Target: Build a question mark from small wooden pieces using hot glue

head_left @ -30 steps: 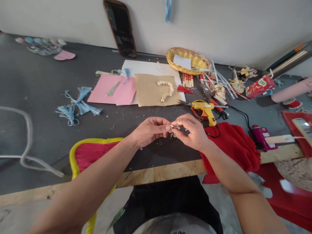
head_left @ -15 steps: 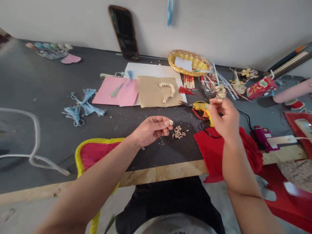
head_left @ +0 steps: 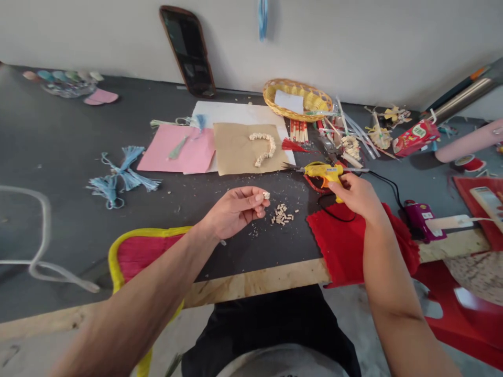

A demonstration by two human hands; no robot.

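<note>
My left hand [head_left: 239, 210] pinches a small cream-coloured piece [head_left: 266, 195] between thumb and fingertips, above the dark tabletop. A little to its right lies a pile of short pale wooden bits [head_left: 281, 214]. My right hand [head_left: 359, 195] has its fingers round the handle of a yellow glue gun [head_left: 324, 170], which rests on the table with its nozzle end pointing left. Behind my left hand, a curved row of cream pieces [head_left: 271, 146] lies on a sheet of brown paper [head_left: 233, 149].
A wicker basket [head_left: 275, 107], a red tassel [head_left: 293, 145] and a juice carton [head_left: 416, 137] stand toward the back right. Blue tassels [head_left: 128, 170] and pink paper [head_left: 157, 152] are on the left. A phone [head_left: 188, 52] leans on the wall. Red cloth [head_left: 334, 243] hangs over the front edge.
My right hand has come down from above the glue gun onto its handle. My left hand keeps its pinch on the small piece. The whole view has shifted slightly.
</note>
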